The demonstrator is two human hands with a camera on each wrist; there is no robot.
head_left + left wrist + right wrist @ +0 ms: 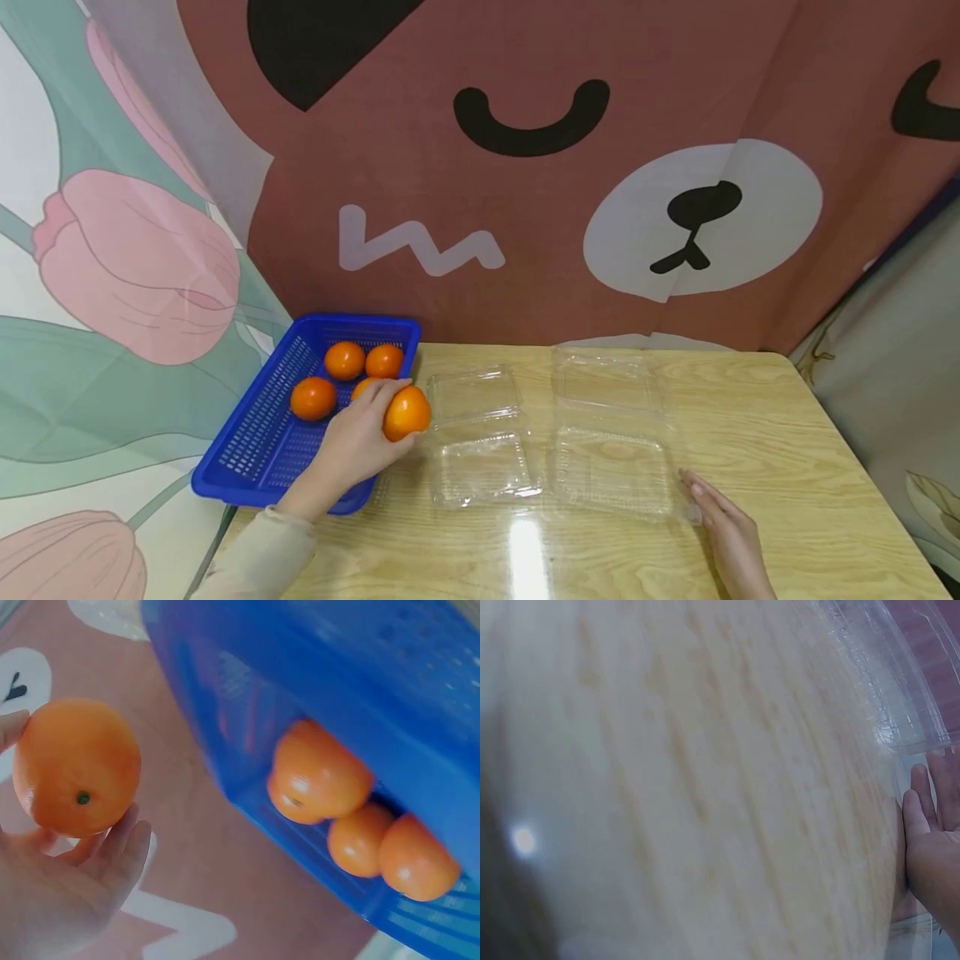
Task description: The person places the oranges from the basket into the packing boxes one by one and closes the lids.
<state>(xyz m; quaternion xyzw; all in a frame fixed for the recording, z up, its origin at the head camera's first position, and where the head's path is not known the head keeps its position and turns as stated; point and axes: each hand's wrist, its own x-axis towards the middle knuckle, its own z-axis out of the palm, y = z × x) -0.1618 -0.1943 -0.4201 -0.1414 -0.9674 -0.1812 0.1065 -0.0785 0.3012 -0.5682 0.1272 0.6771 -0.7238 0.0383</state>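
My left hand (358, 442) grips an orange (408, 413) between thumb and fingers, above the right rim of a blue plastic basket (247, 497). In the left wrist view the held orange (77, 766) shows its green stem end. Several more oranges (312, 398) lie inside the basket, one partly hidden behind my left hand. My right hand (726, 527) rests by the near right corner of a clear, opened plastic box (611, 471), fingers fairly straight and holding nothing. In the right wrist view that hand (937, 832) is at the right edge, close to the clear plastic.
A second clear plastic box (483, 471), lid folded back, lies between the basket and the first box. All stand on a wood-grain table (757, 417). Behind it hangs a brown bear-print cloth (540, 242), and a tulip-print cloth (135, 267) hangs at the left.
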